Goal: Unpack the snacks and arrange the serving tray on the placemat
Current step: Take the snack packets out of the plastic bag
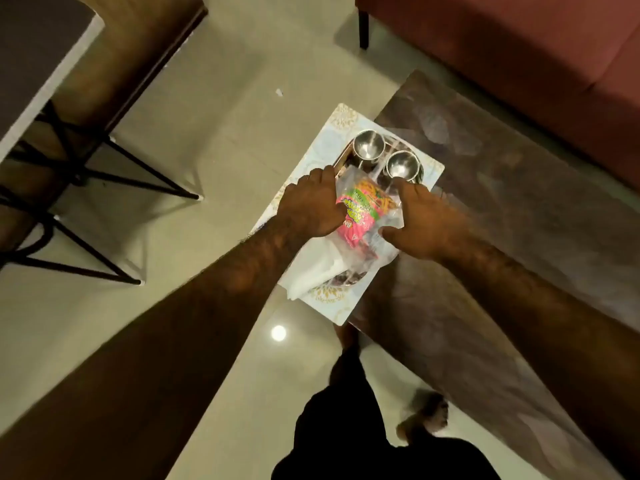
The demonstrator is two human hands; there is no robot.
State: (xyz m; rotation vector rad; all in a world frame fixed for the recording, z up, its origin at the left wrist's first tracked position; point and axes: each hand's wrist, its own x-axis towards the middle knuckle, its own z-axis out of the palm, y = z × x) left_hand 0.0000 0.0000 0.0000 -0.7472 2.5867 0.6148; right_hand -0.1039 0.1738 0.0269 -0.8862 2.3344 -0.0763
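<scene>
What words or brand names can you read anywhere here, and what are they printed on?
None can be read for certain.
Pink snack packet inside the clear plastic bag: yellow and white lettering, too blurred and crumpled to read.
Steel cups, placemat: no text visible.

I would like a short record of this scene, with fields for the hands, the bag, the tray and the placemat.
left hand: on the left side of the plastic bag
right hand: on the bag's right side
plastic bag: clear, pink snack packet inside, lying on the tray
tray: holds two steel bowls
placemat: under the tray, overhanging the wooden table
</scene>
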